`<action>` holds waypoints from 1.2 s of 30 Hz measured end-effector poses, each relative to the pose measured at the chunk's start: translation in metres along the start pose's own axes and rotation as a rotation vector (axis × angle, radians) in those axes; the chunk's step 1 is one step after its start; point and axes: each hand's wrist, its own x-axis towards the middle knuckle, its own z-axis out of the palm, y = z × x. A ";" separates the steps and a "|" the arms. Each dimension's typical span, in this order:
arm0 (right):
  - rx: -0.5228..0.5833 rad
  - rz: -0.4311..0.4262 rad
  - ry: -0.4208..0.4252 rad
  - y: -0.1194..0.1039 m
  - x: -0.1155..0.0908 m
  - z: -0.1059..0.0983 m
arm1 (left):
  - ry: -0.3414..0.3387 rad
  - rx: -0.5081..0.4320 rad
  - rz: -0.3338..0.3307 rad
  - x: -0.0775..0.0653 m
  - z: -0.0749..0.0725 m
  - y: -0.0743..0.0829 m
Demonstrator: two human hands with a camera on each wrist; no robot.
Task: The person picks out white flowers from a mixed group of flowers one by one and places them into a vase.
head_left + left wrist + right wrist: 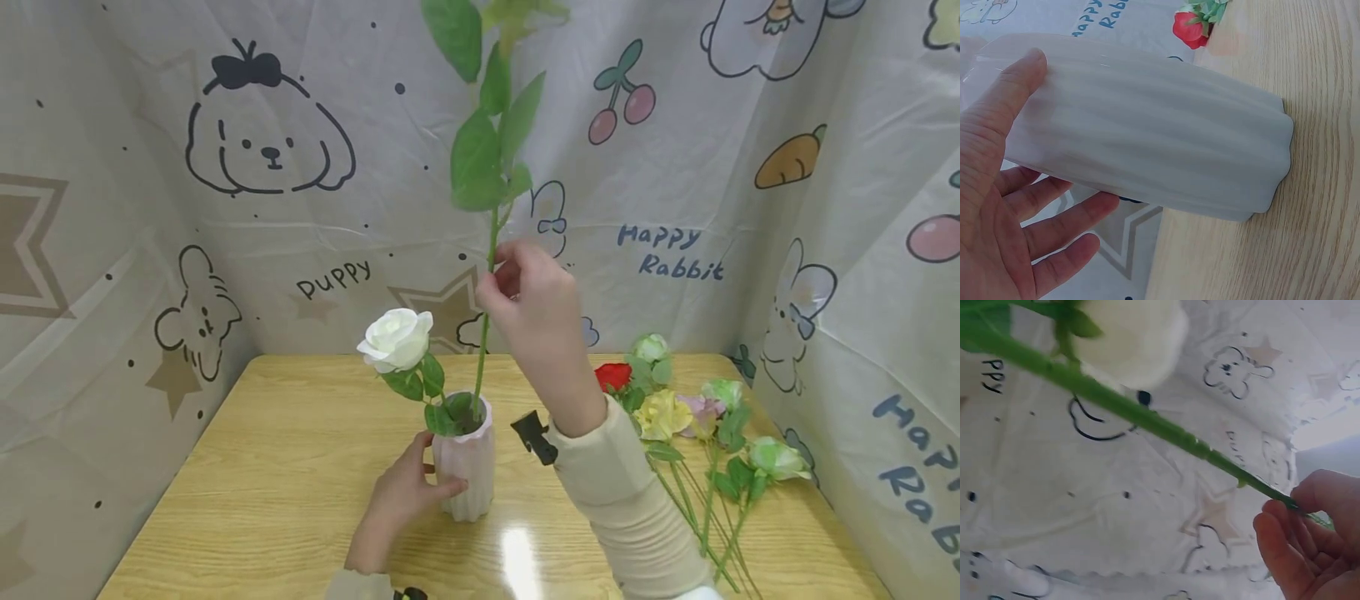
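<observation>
A pale fluted vase (472, 475) stands upright on the table. My left hand (408, 492) holds its side, the thumb across the front and the fingers behind; the left wrist view shows the thumb (1022, 75) lying on the vase wall (1160, 131). One white rose (397, 340) stands in the vase, leaning left. Above the mouth, my right hand (536, 317) pinches the green stem (483, 350) of a tall leafy flower between thumb and fingertips. The stem's lower end reaches into the vase mouth, while its yellowish-green head (517, 21) is cut off by the frame's top.
On the table's right lie several loose artificial flowers, among them a red one (613, 377), a yellow one (663, 415) and a pale green one (778, 458), stems toward the front. A printed cloth (360, 225) encloses the wooden table (300, 467) at the back and sides.
</observation>
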 end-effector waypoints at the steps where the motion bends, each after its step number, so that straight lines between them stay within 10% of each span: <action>1: 0.004 -0.018 0.000 0.003 -0.003 0.004 | -0.003 -0.002 -0.004 0.000 0.000 0.000; 12: -0.024 -0.096 -0.072 0.053 -0.065 0.053 | 0.015 -0.015 -0.022 0.000 0.005 -0.002; 36: -0.049 0.247 -0.185 0.099 -0.134 0.057 | 0.036 0.007 -0.033 -0.007 -0.003 -0.006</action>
